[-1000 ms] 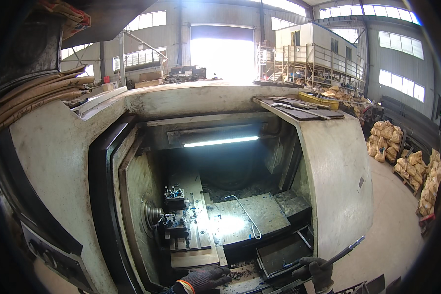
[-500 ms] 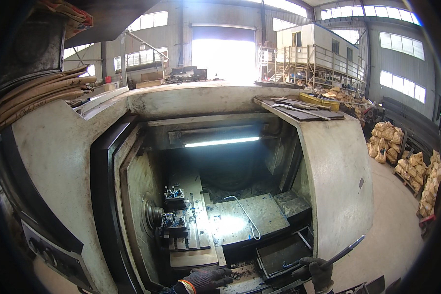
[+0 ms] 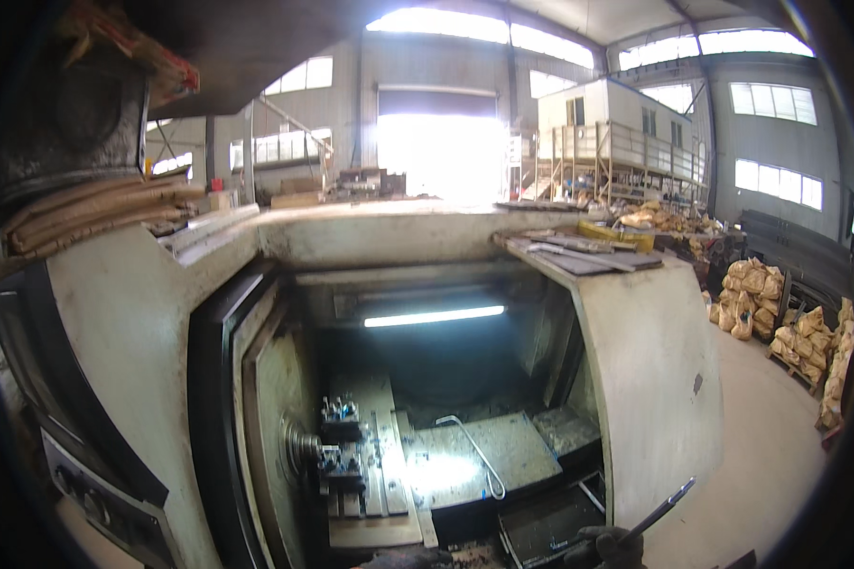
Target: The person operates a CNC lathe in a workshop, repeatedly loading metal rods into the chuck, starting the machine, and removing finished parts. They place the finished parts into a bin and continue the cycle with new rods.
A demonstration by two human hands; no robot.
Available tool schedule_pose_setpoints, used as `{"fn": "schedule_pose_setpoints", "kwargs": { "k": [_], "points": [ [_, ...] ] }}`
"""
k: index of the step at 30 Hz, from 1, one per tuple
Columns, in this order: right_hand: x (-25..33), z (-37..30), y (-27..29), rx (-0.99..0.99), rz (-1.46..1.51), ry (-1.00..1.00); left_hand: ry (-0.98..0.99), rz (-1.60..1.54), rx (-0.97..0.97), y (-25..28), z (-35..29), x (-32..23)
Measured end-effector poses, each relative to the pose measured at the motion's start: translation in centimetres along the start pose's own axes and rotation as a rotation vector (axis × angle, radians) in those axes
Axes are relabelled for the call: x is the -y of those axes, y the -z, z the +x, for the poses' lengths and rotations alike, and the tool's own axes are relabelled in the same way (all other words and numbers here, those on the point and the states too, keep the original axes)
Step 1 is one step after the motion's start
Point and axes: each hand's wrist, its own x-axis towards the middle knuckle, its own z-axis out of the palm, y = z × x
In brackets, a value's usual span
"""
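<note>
At the lower edge, my gloved left hand (image 3: 403,558) shows only in part, fingers stretched out flat near the front sill of an open lathe. It holds nothing that I can see. My gloved right hand (image 3: 609,547) is closed round a dark rod (image 3: 662,508), which slants up to the right; its lower end is hidden. Inside the machine, a round spindle (image 3: 300,446) faces a slide with metal tool holders (image 3: 340,462). A hooked metal bar (image 3: 474,453) lies on the sloping plate (image 3: 522,438) to their right.
A dark tray (image 3: 550,522) sits low inside the opening, beside my right hand. The pale machine housing (image 3: 645,379) rises on the right, with flat pieces and a yellow tray (image 3: 626,233) on top. A lit tube (image 3: 435,317) crosses the back. Tan sacks (image 3: 751,289) stand farther right.
My view has tilted up, so the machine and both hands sit lower in the picture. More of my left hand is cut off. The rod stays in my right hand.
</note>
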Motion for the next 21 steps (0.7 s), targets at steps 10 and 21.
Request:
{"fn": "schedule_pose_setpoints", "kwargs": {
  "k": [10, 21],
  "points": [
    [-1.1, -0.7, -0.4, -0.015, 0.216, -0.142, 0.415, -0.296, 0.034, 1.2, 1.2, -1.1],
    [-0.1, -0.7, -0.9, 0.008, 0.228, -0.083, 0.367, -0.288, -0.008, 7.2, 2.3, -10.8]
  ]
}}
